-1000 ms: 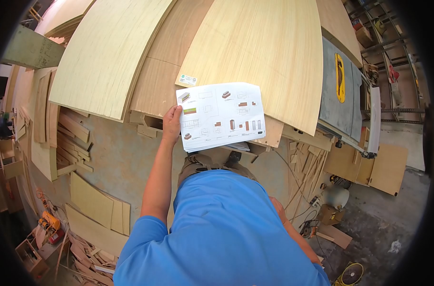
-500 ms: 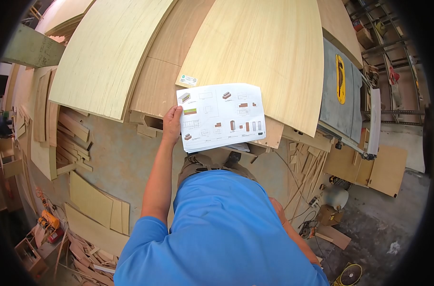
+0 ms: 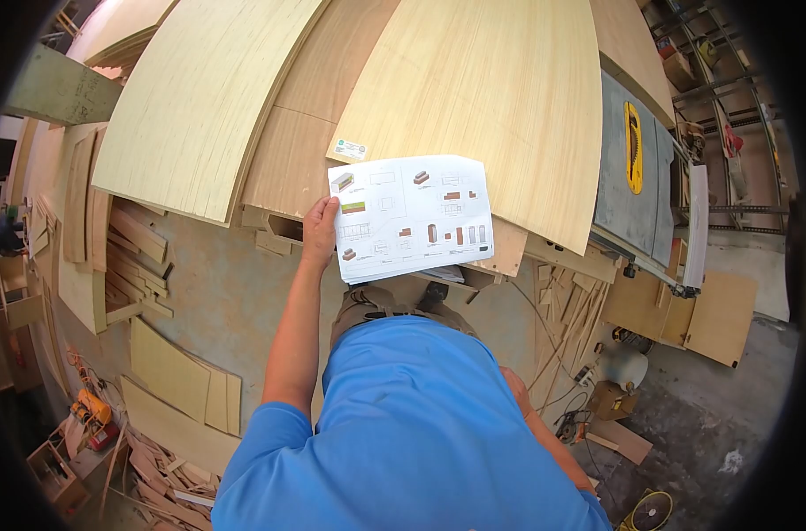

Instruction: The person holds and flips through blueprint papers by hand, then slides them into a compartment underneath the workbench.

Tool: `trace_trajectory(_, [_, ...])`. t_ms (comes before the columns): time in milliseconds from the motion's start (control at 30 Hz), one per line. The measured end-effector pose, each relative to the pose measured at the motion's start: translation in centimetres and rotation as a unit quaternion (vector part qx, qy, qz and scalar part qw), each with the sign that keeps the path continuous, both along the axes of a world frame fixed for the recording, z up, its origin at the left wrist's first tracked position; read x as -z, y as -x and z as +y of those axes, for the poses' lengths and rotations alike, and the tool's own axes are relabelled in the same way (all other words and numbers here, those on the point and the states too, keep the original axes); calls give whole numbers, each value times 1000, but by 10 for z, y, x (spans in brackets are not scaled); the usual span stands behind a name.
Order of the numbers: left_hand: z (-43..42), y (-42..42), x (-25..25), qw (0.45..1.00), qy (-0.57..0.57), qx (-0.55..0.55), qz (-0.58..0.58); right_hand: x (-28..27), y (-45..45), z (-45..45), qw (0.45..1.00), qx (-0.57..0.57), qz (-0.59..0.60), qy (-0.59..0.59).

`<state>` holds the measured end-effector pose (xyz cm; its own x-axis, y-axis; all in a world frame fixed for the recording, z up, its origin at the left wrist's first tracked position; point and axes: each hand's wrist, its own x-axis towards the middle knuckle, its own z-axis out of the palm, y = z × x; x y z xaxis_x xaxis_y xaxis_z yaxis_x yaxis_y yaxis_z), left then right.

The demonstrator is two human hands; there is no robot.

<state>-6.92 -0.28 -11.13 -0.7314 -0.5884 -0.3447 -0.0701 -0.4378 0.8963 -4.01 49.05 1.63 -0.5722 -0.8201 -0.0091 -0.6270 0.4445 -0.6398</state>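
Observation:
My left hand (image 3: 319, 232) grips the left edge of a white paper sheet (image 3: 412, 221), thumb on top. Small furniture drawings, some in brown and green, are printed across the sheet. It is held in front of a large pale plywood panel (image 3: 474, 97), whose near corner bears a white and green label (image 3: 350, 149). Down at my right side, my right hand (image 3: 514, 389) rests against the blue shirt by my hip; its fingers are hidden behind my body.
Another plywood panel (image 3: 208, 97) lies to the left. A table saw (image 3: 629, 168) with a yellow blade insert stands at the right. Wood offcuts (image 3: 138, 252) are stacked at left, and thin strips (image 3: 567, 323) and cables lie on the floor at right.

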Motion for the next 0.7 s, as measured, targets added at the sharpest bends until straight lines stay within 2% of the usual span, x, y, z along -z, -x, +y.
trace_trajectory(700, [0, 0, 0, 1000, -8, 2, 4, 2, 0, 4, 1000, -9, 1, 11])
